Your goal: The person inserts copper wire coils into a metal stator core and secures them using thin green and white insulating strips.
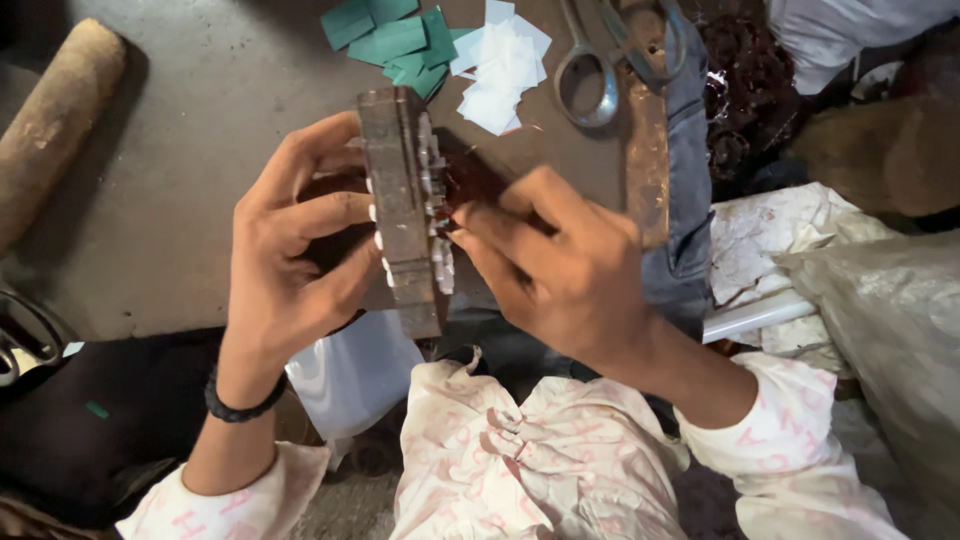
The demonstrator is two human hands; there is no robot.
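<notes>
While a dark, rusty rectangular metal block [402,205] is held upright above the grey bench [180,150], it is gripped from its left side by the left hand [290,250], whose fingers [320,215] are curled around the block's edge with the thumb set against the upper part. A row of small white pieces [437,215] is seen along the block's right face. That face is met by the right hand [565,265], whose fingers [480,225] are pressed together at their tips and pinched on something small at the white pieces; what exactly is pinched cannot be told. A black beaded bracelet [240,405] is worn on the left wrist, and white sleeves with a faint pink print [790,440] are worn on both arms.

Beyond the block, at the far side of the bench, a scatter of green paper squares [395,40] is laid just beside a scatter of white paper squares [505,65]. Near these, to the right, a pair of large metal scissors [590,75] is laid. A brown cylindrical roller [55,115] is seen at the left edge of the bench, well apart from the hands. A crumpled translucent plastic bag [890,320] is seen at the right.
</notes>
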